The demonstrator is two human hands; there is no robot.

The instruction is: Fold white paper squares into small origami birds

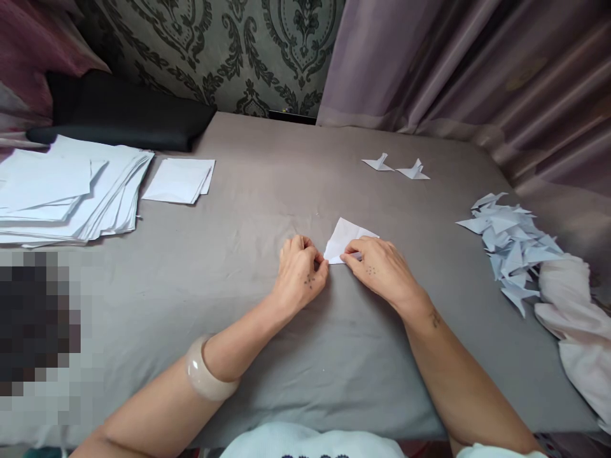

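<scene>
A small folded sheet of white paper lies at the middle of the cloth-covered table, between my two hands. My left hand pinches its left corner between thumb and fingers. With fingers closed on its lower right part, my right hand hides that edge. Two folded paper birds stand apart from the hands, farther back to the right.
A heap of folded paper birds lies at the right, beside a crumpled pale cloth. Small paper squares and a large paper stack sit at the left. Behind them is a black folded item. The lower left is blurred.
</scene>
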